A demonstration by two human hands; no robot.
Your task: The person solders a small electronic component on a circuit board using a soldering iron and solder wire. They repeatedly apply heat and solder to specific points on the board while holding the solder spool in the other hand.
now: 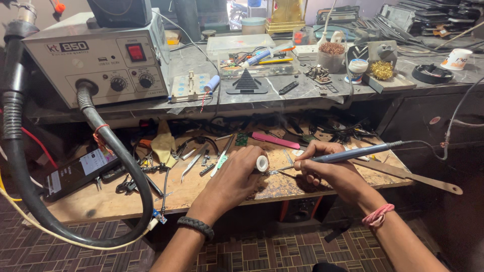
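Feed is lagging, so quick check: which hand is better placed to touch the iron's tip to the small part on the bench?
Right. The right hand already holds the blue pen-shaped soldering iron in a pencil grip, its tip pointing at the work beside the left hand. The left hand is occupied with a small white spool.

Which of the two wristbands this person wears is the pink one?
The pink band sits on the right wrist, behind the right hand holding the soldering iron. The band on the left wrist is dark and braided.

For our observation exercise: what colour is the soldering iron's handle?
Blue-grey handle of the soldering iron, head view.
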